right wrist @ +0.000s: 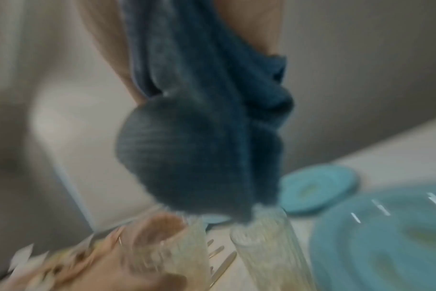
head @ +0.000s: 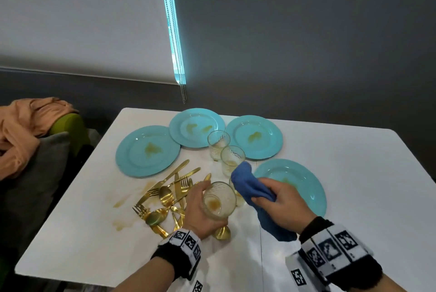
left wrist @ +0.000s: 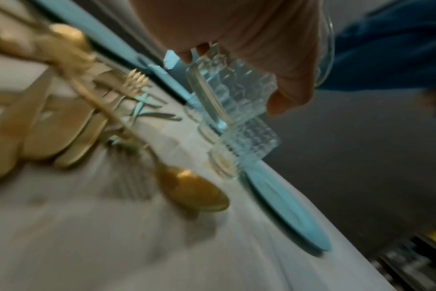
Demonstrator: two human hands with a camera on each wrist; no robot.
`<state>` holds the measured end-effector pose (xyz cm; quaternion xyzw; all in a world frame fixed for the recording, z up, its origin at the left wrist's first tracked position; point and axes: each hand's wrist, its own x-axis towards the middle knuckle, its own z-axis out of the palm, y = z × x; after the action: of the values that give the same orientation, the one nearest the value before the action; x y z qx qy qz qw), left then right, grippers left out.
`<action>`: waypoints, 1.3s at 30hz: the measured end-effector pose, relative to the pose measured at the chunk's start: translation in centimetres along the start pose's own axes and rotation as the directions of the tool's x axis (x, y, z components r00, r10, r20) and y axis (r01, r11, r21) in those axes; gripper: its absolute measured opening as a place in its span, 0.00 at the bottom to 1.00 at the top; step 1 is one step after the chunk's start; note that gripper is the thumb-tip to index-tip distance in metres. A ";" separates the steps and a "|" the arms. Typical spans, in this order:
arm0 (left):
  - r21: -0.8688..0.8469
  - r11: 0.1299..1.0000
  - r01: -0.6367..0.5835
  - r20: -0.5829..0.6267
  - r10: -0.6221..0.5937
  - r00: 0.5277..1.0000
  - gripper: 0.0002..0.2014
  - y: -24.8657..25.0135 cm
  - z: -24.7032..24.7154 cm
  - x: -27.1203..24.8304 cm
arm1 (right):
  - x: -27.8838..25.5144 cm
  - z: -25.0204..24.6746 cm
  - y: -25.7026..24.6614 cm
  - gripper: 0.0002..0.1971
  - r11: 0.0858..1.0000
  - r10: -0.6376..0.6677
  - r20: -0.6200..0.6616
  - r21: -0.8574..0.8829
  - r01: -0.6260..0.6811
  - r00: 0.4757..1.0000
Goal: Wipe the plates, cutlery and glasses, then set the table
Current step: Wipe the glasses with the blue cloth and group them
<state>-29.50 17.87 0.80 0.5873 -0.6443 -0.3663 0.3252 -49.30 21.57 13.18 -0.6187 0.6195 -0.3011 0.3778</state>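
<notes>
My left hand (head: 203, 209) grips a clear patterned glass (head: 219, 199), lifted and tilted toward me, with a yellow stain in its bottom. My right hand (head: 280, 204) holds a bunched blue cloth (head: 250, 185) just right of the glass rim. Two more stained glasses (head: 218, 144) (head: 232, 159) stand behind, and another (head: 238, 195) is partly hidden by the cloth. Several turquoise plates (head: 147, 151) (head: 197, 127) (head: 254, 137) (head: 292, 183) with yellow smears lie on the white table (head: 342, 161). A heap of gold cutlery (head: 165, 195) lies left of my left hand. The wrist views are blurred: the glass (left wrist: 232, 92), the cloth (right wrist: 199, 147).
Yellow smears (head: 122, 199) mark the table left of the cutlery. A gold spoon bowl (head: 221, 232) lies under my left wrist. A chair with orange cloth (head: 28, 121) and a grey cushion (head: 35, 185) stands at the left. The table's right half and near edge are bare.
</notes>
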 end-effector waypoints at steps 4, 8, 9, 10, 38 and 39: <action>-0.024 0.978 -0.207 0.141 0.208 0.968 0.37 4.7 -1.6 0.5 | 0.7 2.9 -3.2 0.07 0.602 -0.329 0.252 -0.687 0.407 0.910; 0.130 0.807 -0.577 0.195 0.549 0.812 0.36 7.5 -3.5 1.6 | 2.1 3.6 -4.6 0.16 0.673 -0.061 0.509 -0.615 0.411 0.859; 0.171 0.749 -0.640 0.225 0.603 0.766 0.38 7.2 -3.7 2.0 | 2.4 3.5 -4.9 0.15 0.803 0.015 0.502 -0.521 0.289 0.865; 0.203 0.699 -0.686 0.248 0.641 0.726 0.39 7.2 -4.0 2.3 | 2.6 3.6 -5.2 0.14 0.907 0.064 0.468 -0.396 0.144 0.882; 0.245 0.635 -0.733 0.576 0.513 0.637 0.42 2.0 -15.3 7.4 | 7.6 13.9 -10.9 0.16 0.969 0.244 0.411 -0.072 -0.236 0.878; 0.231 0.639 -0.734 0.561 0.529 0.637 0.41 1.7 -15.4 7.5 | 7.7 13.9 -10.9 0.14 0.941 0.294 0.392 0.042 -0.337 0.872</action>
<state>-18.01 9.12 10.15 0.2725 -0.9326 -0.1922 0.1381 -31.35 14.63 14.22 -0.5342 0.6098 -0.1430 0.5677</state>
